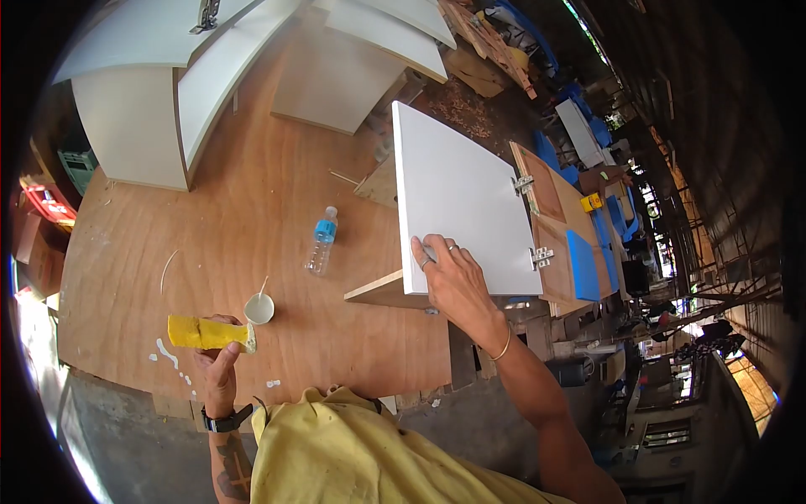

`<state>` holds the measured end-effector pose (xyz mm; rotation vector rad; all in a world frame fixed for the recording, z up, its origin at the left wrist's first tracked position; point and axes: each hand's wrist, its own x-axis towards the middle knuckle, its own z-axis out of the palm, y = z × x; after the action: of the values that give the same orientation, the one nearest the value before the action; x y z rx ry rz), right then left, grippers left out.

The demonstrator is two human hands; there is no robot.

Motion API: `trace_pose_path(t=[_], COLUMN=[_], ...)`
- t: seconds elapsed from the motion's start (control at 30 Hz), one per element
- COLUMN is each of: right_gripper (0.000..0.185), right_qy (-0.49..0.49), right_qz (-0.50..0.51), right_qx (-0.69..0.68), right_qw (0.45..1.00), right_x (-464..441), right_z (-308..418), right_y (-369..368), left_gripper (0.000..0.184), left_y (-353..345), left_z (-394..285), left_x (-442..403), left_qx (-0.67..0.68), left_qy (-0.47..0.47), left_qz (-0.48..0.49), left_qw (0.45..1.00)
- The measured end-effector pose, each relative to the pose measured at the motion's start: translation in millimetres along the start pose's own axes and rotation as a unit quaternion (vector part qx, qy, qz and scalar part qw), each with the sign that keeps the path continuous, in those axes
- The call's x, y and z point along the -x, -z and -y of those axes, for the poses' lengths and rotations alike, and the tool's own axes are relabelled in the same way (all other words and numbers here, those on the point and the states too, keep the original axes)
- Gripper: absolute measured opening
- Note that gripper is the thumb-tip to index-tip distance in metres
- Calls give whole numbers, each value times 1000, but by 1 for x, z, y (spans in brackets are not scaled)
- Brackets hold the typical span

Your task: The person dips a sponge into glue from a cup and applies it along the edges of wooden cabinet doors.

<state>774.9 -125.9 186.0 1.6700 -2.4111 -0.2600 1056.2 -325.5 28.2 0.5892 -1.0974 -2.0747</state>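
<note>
White panel (462,202) w/ two hinges is sitting at plywood table's (126,277) R side, R hand (453,281) lying over its near corner, fingers bent; gripping or just steadying, I can't tell via head cam. One-handed support slipping could, I'm guessing, topple it. Clear bottle (321,248) is resting mid-table, showing me no liquid. L hand (220,365) is clutching yellow block (206,333), its white-smeared end sitting beside cup (259,310); careless wrist turn might tip that. Cup's holding thin stick (265,286), other contents unclear.
</note>
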Motion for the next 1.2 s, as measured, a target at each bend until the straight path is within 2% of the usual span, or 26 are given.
trace_pose_path(t=[0.33,0.43,0.57,0.63,0.7,0.77,0.8,0.9,1.1,1.2], right_gripper=[39,40,42,43,40,39,38,37,45,40], right_qy=[25,35,43,52,70,72,74,86,133,66], right_qz=[8,34,-12,-52,-49,-51,-39,-10,49,-45], right_qx=[34,-1,-78,-112,-124,-141,-148,-177,-296,-272], right_qw=[999,999,996,991,989,986,985,980,945,959], right_x=[25,36,28,16,8,1,1,4,0,-19], right_z=[20,21,37,59,79,97,102,108,97,61], right_y=[17,33,75,90,93,89,86,79,85,85], left_gripper=[35,30,29,30,31,30,27,26,21,18], left_y=[-5,-13,-58,-72,-89,-107,-115,-111,-93,-83], left_z=[-1,-4,-24,-23,-24,-37,-40,-31,-28,-28], left_x=[-1,-3,2,-2,-4,-5,-5,-5,-10,-14], left_qx=[4,-34,-177,-259,-341,-426,-426,-466,-463,-454], left_qy=[4,28,-21,-109,-196,-283,-304,-279,-246,-226], left_qz=[13,58,102,162,197,197,188,165,106,54], left_qw=[1000,997,979,946,898,836,831,823,845,860])
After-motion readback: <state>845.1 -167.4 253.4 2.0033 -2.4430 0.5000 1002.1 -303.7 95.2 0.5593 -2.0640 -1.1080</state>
